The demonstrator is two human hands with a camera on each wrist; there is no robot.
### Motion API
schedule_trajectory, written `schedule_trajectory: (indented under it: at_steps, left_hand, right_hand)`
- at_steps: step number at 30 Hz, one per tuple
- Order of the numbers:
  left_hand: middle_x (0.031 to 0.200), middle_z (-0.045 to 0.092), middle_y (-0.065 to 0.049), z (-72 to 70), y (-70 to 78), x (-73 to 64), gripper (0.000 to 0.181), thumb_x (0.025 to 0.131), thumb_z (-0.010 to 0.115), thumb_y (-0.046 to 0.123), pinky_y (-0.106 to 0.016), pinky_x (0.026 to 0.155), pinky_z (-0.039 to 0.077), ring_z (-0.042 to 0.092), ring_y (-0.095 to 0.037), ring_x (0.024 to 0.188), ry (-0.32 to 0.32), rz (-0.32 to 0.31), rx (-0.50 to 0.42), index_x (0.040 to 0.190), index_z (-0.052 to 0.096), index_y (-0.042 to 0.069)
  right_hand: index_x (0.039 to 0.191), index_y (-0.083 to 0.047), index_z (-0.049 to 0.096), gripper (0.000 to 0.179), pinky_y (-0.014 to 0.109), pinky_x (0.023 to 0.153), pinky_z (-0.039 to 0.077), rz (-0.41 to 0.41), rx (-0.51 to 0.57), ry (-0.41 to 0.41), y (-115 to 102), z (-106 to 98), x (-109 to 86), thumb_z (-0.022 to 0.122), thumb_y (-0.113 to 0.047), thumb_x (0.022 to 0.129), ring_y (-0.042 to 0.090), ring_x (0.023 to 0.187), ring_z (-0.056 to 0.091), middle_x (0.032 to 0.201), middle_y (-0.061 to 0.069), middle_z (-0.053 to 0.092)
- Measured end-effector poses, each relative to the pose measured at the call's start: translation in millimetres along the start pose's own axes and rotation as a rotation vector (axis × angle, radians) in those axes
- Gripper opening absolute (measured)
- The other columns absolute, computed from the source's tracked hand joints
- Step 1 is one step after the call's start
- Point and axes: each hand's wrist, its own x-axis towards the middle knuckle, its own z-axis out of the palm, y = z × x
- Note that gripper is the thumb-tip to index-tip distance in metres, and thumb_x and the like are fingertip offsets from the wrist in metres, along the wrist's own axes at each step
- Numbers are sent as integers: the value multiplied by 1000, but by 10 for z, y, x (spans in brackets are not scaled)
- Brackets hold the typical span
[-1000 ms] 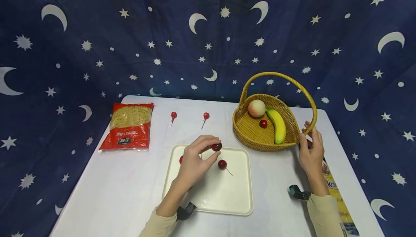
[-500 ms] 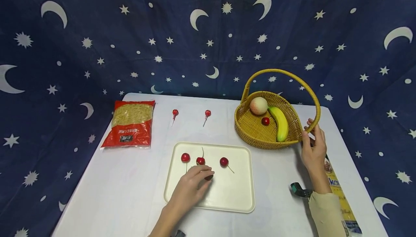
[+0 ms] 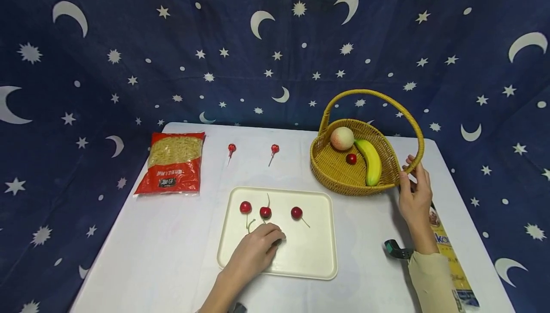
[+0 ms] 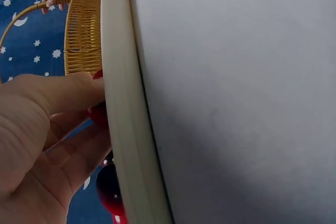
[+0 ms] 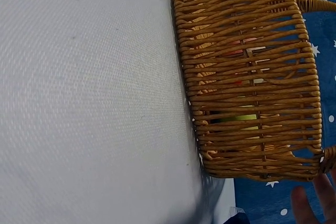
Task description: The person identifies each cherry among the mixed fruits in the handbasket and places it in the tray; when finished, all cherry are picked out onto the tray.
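My left hand (image 3: 255, 248) reaches over the front part of a cream tray (image 3: 309, 265). Its thumb and fingers pinch a cherry (image 4: 98, 115), mostly hidden behind the fingers in the head view. Three stemmed cherries lie farther back on the tray: one at the left (image 3: 245, 207), one in the middle (image 3: 265, 212) and one at the right (image 3: 296, 213). Another green stem (image 3: 251, 224) shows beside the left knuckles. With thumb and fingers, my right hand (image 3: 414, 201) holds the lower right end of the handle of a wicker basket (image 3: 339, 186).
Inside the basket are a peach (image 3: 342, 139), a banana (image 3: 370, 162) and a cherry (image 3: 351, 159). Two red lollipops, left (image 3: 232, 148) and right (image 3: 275, 149), lie behind the tray. A red bag of pasta (image 3: 174, 162) is at the left. A yellow package (image 3: 455, 265) lies under the right forearm.
My left hand has come down and toward me with the cherry, from above the tray's back part to its front part. My right hand stays on the basket handle.
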Motion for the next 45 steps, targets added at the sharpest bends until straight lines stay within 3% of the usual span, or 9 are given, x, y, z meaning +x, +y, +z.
schedule_trajectory:
  at_steps: [8,12,19,25,29,33,39,42,45]
  left_hand:
    - [123,76,10,-60,32,28,29,85,89,19,-27,85,63,74,-10,114,39,-5,-13,111,79,24]
    - [125,76,9,-117,45,89,31,85,90,20,-30,91,64,74,-11,117,64,14,-93,113,78,24]
    - [122,77,6,-213,42,239,31,85,90,16,-31,92,63,74,-11,113,144,36,-233,113,78,19]
    - [122,76,8,-243,44,417,32,89,86,14,-29,95,61,73,-10,115,162,81,-343,119,76,20]
    - [122,76,6,-272,66,628,32,91,84,13,-28,99,61,73,-11,117,125,88,-444,121,75,19]
    - [124,76,2,-284,86,929,32,93,83,14,-30,100,62,73,-18,120,60,80,-573,123,75,17]
    - [129,73,-12,-198,117,1420,35,95,80,9,-30,101,62,69,-31,126,-52,29,-847,129,73,8]
    - [130,71,-18,-134,155,1672,37,95,79,6,-29,100,62,68,-35,127,-72,29,-910,130,70,1]
    - [131,70,-20,-83,212,1904,36,95,78,3,-30,101,62,68,-37,127,-88,34,-931,130,70,-2]
  right_hand:
    - [157,-21,53,47,1,97,42,22,-9,-1,-13,-19,20,55,-14,111,8,131,58,148,17,57]
    - [157,-21,53,47,1,97,41,26,-14,-1,-21,-26,29,55,-11,110,7,131,57,148,17,57]
    - [157,-17,52,48,-1,98,41,17,-28,-4,-23,-29,40,55,-10,110,21,135,58,148,18,57]
    - [157,-20,53,50,-1,98,42,13,-16,1,-17,-41,52,55,-7,109,6,132,57,148,18,57]
    - [157,-22,53,50,-1,98,42,11,-14,2,-15,-56,55,55,-8,110,-7,129,53,149,18,57]
    - [158,-24,52,50,0,98,42,23,-12,3,-8,-61,36,55,-9,110,-6,130,53,149,17,56]
    - [158,-22,52,47,1,97,41,43,-15,-11,10,-37,-27,54,-15,111,-4,130,54,150,16,56]
    - [158,-21,52,47,2,98,41,32,-12,-15,15,-28,-23,54,-16,112,5,133,56,151,16,56]
    - [158,-25,52,47,2,98,41,26,-13,-17,14,-27,-13,54,-18,112,3,133,56,151,16,57]
